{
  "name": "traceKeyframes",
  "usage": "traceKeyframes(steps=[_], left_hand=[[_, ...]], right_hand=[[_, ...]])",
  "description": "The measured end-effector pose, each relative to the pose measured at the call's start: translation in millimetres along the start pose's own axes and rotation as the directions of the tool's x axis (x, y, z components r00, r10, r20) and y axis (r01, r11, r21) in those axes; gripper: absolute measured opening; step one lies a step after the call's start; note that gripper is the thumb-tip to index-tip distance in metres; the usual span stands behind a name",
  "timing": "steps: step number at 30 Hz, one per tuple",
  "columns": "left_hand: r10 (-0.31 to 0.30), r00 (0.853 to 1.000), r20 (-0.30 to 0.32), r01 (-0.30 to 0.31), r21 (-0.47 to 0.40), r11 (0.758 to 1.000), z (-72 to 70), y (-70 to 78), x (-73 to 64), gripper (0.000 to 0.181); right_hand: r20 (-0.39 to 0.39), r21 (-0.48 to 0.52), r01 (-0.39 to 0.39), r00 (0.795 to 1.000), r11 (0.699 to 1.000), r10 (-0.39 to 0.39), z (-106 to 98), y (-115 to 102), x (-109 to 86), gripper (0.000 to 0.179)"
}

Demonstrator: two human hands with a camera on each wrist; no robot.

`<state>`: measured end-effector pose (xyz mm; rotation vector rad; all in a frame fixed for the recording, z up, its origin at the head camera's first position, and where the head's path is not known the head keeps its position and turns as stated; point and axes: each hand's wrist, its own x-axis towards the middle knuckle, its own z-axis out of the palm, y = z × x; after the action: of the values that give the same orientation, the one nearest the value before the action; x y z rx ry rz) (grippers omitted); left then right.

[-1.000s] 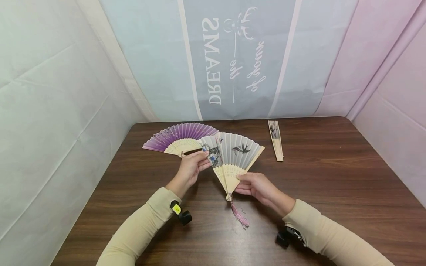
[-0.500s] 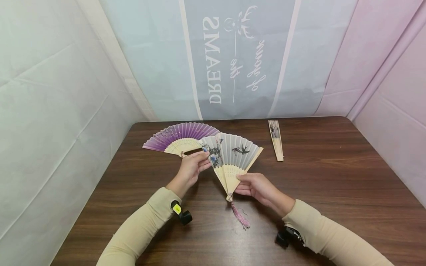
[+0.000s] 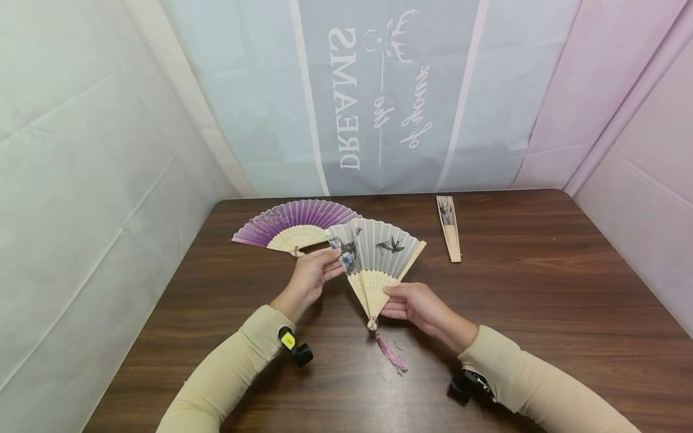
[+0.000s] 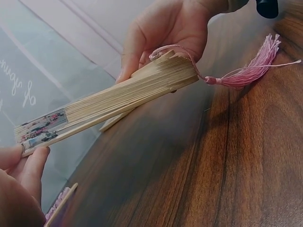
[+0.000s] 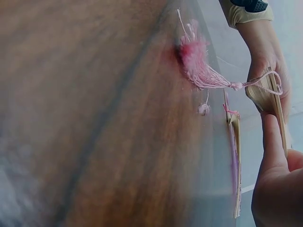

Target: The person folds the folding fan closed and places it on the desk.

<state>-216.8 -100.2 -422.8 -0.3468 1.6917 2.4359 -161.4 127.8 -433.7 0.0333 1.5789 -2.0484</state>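
Note:
Between both hands is a grey folding fan (image 3: pixel 383 249), partly spread, with a dark bird and blue print on its pleats. My left hand (image 3: pixel 310 278) pinches the fan's left edge between thumb and fingers. Lower down, my right hand (image 3: pixel 419 307) grips the bare ribs on the right side, thumb on top. A pink tassel (image 3: pixel 391 353) hangs from the pivot; in the left wrist view the tassel (image 4: pixel 255 66) trails over the table. Seen edge-on there, the ribs of the fan (image 4: pixel 118 97) lie stacked close together.
A purple folding fan (image 3: pixel 298 222), spread out, lies on the dark wooden table (image 3: pixel 514 288) behind my left hand. At the back right lies a folded fan (image 3: pixel 449 228). Fabric walls (image 3: pixel 108 150) stand at the left, back and right.
The grey fan's right edge has come slightly inward and the fan has dropped a touch towards me, with my right hand shifting slightly. My left hand keeps its hold.

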Motion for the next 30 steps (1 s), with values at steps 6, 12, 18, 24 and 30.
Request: traceKeyframes(steps=[6,12,18,24,30], left_hand=[[-0.002,1.0,0.016,0.002,0.008,1.0,1.3,2.4,-0.3,0.028],[-0.015,1.0,0.01,0.015,0.02,1.0,2.0,3.6,-0.7,0.031],[-0.031,0.999,0.012,0.03,0.034,0.999,2.9,4.8,-1.1,0.035],[-0.036,0.999,0.021,0.036,0.028,0.999,5.3,6.9,-1.4,0.032],[-0.032,0.999,0.03,0.031,0.025,0.999,7.5,10.2,-1.6,0.029]], right_hand=[[0.008,0.009,-0.007,1.0,1.0,0.007,0.3,-1.3,-0.8,0.012],[0.025,0.014,-0.008,1.0,1.0,0.007,0.5,-1.7,-0.8,0.014],[0.029,0.01,-0.01,1.0,1.0,0.01,0.9,-2.5,-1.0,0.017],[0.03,0.015,-0.018,0.999,1.0,0.018,1.1,-3.2,-1.2,0.013],[0.02,0.004,-0.023,1.0,1.0,0.023,0.8,-4.9,-0.8,0.012]])
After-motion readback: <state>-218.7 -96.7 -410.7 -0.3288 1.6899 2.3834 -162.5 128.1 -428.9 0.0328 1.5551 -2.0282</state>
